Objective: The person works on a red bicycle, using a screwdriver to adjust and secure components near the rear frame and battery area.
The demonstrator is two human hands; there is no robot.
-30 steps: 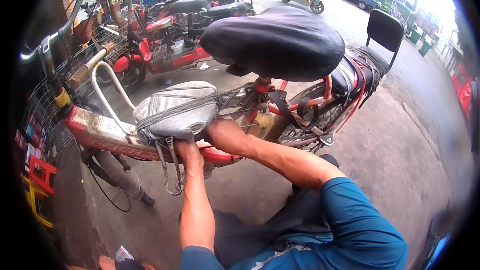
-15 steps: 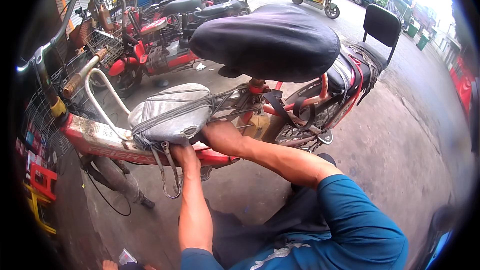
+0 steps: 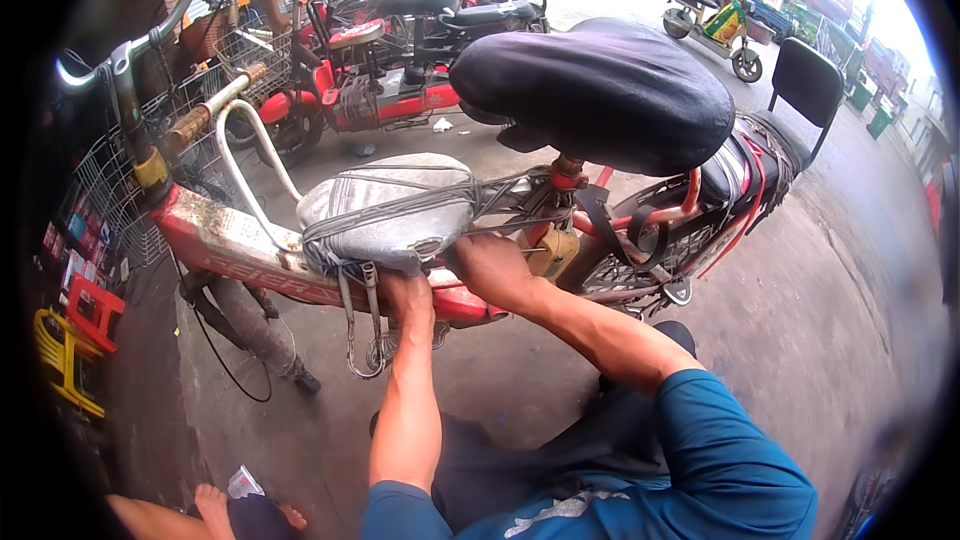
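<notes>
A worn red-and-white bicycle [image 3: 235,250] stands across in front of me. A grey child's seat pad [image 3: 385,202], bound with several dark cords, is fixed on its frame, behind a cream bent-tube bar [image 3: 232,155]. My left hand [image 3: 404,292] reaches under the pad's near edge, its fingers hidden. Close to its right, my right hand [image 3: 490,265] is against the frame at the pad's rear corner, fingers mostly out of sight. A metal bracket [image 3: 360,325] hangs beside my left hand. Above and to the right sits the large black-covered saddle [image 3: 605,80].
Red and dark parked scooters [image 3: 380,105] line the far left. A wire basket [image 3: 140,175] hangs at the front. Red [image 3: 95,310] and yellow stools [image 3: 62,365] stand at left. A bare foot [image 3: 212,508] shows lower left. A person with a loaded scooter [image 3: 735,30] is on the road.
My view has shifted, so the bicycle sits further right and slightly lower. Both hands remain at the pad's near edge. More of another person's leg shows at lower left.
</notes>
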